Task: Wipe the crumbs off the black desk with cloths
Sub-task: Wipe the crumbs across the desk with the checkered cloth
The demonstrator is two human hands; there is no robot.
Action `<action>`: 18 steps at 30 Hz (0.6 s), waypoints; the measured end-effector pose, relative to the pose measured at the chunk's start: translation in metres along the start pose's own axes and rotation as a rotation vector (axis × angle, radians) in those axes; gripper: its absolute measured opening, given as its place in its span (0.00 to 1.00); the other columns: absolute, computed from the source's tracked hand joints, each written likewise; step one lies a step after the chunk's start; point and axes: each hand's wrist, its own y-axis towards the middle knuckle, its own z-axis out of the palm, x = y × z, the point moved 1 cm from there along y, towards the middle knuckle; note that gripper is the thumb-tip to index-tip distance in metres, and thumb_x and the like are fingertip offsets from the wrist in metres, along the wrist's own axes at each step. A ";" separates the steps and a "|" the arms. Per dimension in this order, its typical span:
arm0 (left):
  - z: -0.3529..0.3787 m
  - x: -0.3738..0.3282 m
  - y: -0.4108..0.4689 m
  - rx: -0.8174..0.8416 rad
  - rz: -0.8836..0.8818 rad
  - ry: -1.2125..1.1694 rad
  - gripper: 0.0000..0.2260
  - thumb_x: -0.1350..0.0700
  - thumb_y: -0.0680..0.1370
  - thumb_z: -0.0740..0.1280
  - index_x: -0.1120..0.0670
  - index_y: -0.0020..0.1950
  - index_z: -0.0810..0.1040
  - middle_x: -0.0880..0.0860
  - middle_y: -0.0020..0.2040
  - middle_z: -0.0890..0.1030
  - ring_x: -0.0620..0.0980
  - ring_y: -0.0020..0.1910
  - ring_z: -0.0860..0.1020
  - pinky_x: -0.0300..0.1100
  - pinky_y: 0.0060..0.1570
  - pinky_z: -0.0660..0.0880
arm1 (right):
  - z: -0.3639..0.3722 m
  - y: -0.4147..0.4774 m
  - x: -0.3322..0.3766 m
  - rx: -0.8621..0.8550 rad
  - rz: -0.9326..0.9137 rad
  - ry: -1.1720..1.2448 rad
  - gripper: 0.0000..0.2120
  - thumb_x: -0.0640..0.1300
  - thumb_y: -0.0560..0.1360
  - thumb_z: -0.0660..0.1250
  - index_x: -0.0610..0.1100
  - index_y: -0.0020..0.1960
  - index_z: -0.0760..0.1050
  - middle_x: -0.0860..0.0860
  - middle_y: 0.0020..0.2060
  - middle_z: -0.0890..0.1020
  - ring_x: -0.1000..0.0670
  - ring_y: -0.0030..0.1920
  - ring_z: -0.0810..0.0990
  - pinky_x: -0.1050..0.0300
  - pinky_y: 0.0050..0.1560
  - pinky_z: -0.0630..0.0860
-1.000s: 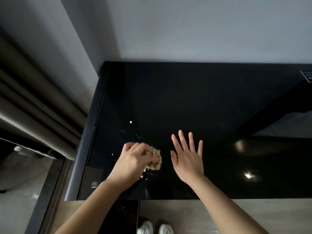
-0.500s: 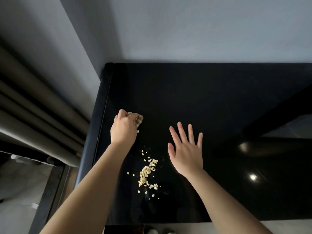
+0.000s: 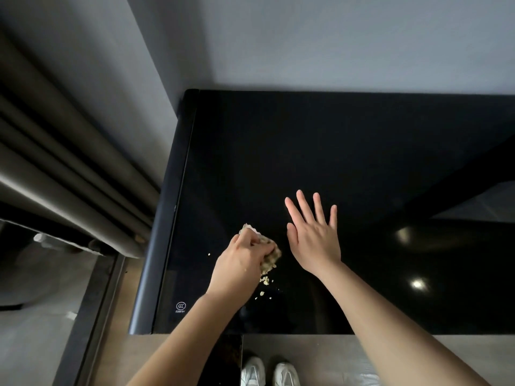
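A home room is suggested: a glossy black counter (image 3: 334, 151) is set into a corner of grey walls (image 3: 306, 37), heavy curtains (image 3: 55, 162) are hung at the left, and white shoes (image 3: 269, 371) are seen below.

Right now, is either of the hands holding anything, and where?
The left hand clutches a bunched cloth, fingers wrapped over its top. The right hand holds nothing.

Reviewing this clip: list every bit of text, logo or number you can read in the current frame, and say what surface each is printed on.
"CCC" inside an oval outline: printed in white on the glossy black glass desk, near its front-left corner.
A short line of small characters directly under that oval mark: too small and blurred to read.
Nothing else legible: none on the crumpled beige cloth, the white shoes or the grey wall.
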 end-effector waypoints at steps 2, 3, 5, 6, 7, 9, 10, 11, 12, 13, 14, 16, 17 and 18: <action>-0.007 0.003 -0.003 -0.067 -0.015 -0.049 0.14 0.61 0.77 0.66 0.48 0.59 0.81 0.48 0.52 0.72 0.49 0.52 0.75 0.44 0.40 0.77 | 0.002 -0.008 0.000 0.002 -0.025 -0.010 0.29 0.57 0.78 0.38 0.54 0.79 0.46 0.50 0.79 0.49 0.43 0.78 0.44 0.35 0.74 0.45; -0.013 0.009 -0.001 -0.123 -0.045 -0.069 0.14 0.62 0.77 0.67 0.48 0.58 0.82 0.48 0.51 0.73 0.50 0.49 0.76 0.45 0.40 0.78 | 0.002 -0.011 0.000 0.003 -0.028 -0.015 0.29 0.57 0.78 0.38 0.54 0.78 0.46 0.51 0.79 0.49 0.43 0.78 0.44 0.35 0.74 0.45; -0.029 0.028 0.007 -0.241 -0.153 -0.072 0.15 0.63 0.76 0.66 0.48 0.57 0.82 0.49 0.49 0.72 0.51 0.46 0.76 0.46 0.41 0.78 | 0.003 -0.013 0.000 -0.002 -0.024 -0.022 0.29 0.58 0.78 0.38 0.55 0.79 0.46 0.51 0.79 0.49 0.43 0.78 0.45 0.35 0.74 0.45; -0.038 0.039 0.013 -0.295 -0.211 -0.043 0.15 0.63 0.76 0.66 0.48 0.58 0.82 0.50 0.49 0.72 0.53 0.47 0.76 0.47 0.41 0.77 | 0.003 -0.013 0.000 -0.007 -0.022 -0.021 0.29 0.58 0.79 0.38 0.55 0.79 0.48 0.51 0.79 0.50 0.43 0.78 0.46 0.35 0.75 0.46; -0.047 0.050 0.019 -0.340 -0.262 -0.007 0.14 0.62 0.77 0.65 0.47 0.58 0.81 0.51 0.50 0.72 0.55 0.48 0.76 0.48 0.42 0.77 | 0.003 -0.013 0.001 -0.010 -0.020 -0.016 0.28 0.57 0.79 0.39 0.55 0.79 0.49 0.50 0.79 0.51 0.43 0.78 0.47 0.34 0.75 0.47; -0.064 0.069 0.030 -0.388 -0.355 0.031 0.13 0.59 0.78 0.63 0.47 0.60 0.80 0.50 0.50 0.70 0.56 0.51 0.75 0.47 0.44 0.74 | 0.005 -0.014 0.001 -0.019 -0.018 -0.004 0.28 0.57 0.79 0.40 0.54 0.78 0.52 0.50 0.78 0.53 0.43 0.78 0.49 0.34 0.75 0.49; -0.069 0.077 0.034 -0.389 -0.400 0.039 0.14 0.58 0.78 0.62 0.47 0.61 0.79 0.49 0.50 0.69 0.55 0.53 0.74 0.45 0.45 0.71 | 0.006 -0.014 0.000 -0.026 -0.017 -0.001 0.28 0.57 0.79 0.41 0.54 0.78 0.53 0.50 0.78 0.54 0.43 0.78 0.50 0.34 0.75 0.49; -0.073 0.083 0.037 -0.373 -0.437 0.052 0.14 0.58 0.78 0.62 0.47 0.61 0.79 0.47 0.49 0.67 0.55 0.55 0.73 0.45 0.46 0.69 | 0.006 -0.015 0.000 -0.034 -0.015 0.002 0.28 0.57 0.79 0.41 0.54 0.78 0.53 0.50 0.78 0.55 0.43 0.78 0.50 0.34 0.75 0.50; -0.075 0.088 0.040 -0.346 -0.458 0.072 0.15 0.59 0.78 0.62 0.47 0.62 0.78 0.48 0.50 0.67 0.55 0.56 0.72 0.45 0.46 0.68 | 0.006 -0.015 0.000 -0.039 -0.015 0.004 0.28 0.57 0.79 0.42 0.55 0.78 0.54 0.50 0.78 0.56 0.43 0.78 0.51 0.34 0.75 0.50; -0.075 0.092 0.041 -0.320 -0.465 0.094 0.16 0.60 0.77 0.62 0.47 0.62 0.78 0.49 0.50 0.68 0.55 0.57 0.71 0.46 0.46 0.69 | 0.006 -0.015 0.000 -0.042 -0.015 0.005 0.28 0.57 0.79 0.42 0.55 0.78 0.54 0.50 0.78 0.56 0.43 0.78 0.51 0.34 0.75 0.50; -0.074 0.094 0.042 -0.299 -0.462 0.111 0.16 0.61 0.77 0.62 0.48 0.62 0.78 0.52 0.52 0.70 0.57 0.57 0.70 0.48 0.46 0.70 | 0.006 -0.015 0.000 -0.042 -0.015 0.006 0.28 0.57 0.79 0.42 0.55 0.78 0.54 0.50 0.78 0.56 0.43 0.78 0.51 0.35 0.75 0.50; -0.069 0.096 0.039 -0.280 -0.415 0.141 0.17 0.63 0.77 0.63 0.49 0.62 0.79 0.55 0.53 0.72 0.58 0.55 0.71 0.51 0.45 0.73 | 0.006 -0.015 0.000 -0.044 -0.013 0.011 0.28 0.58 0.79 0.42 0.55 0.78 0.54 0.51 0.78 0.56 0.43 0.78 0.51 0.35 0.74 0.49; -0.065 0.095 0.034 -0.273 -0.371 0.151 0.17 0.63 0.76 0.63 0.49 0.62 0.79 0.55 0.53 0.72 0.59 0.55 0.72 0.51 0.44 0.74 | 0.006 -0.015 0.000 -0.046 -0.010 0.014 0.28 0.58 0.79 0.42 0.55 0.78 0.54 0.51 0.78 0.56 0.43 0.78 0.51 0.35 0.74 0.49; -0.061 0.093 0.027 -0.262 -0.324 0.153 0.17 0.63 0.76 0.64 0.49 0.61 0.80 0.54 0.52 0.73 0.59 0.54 0.72 0.51 0.44 0.75 | 0.005 -0.014 0.000 -0.046 -0.007 0.012 0.28 0.58 0.79 0.41 0.55 0.78 0.54 0.51 0.78 0.56 0.43 0.78 0.51 0.35 0.74 0.49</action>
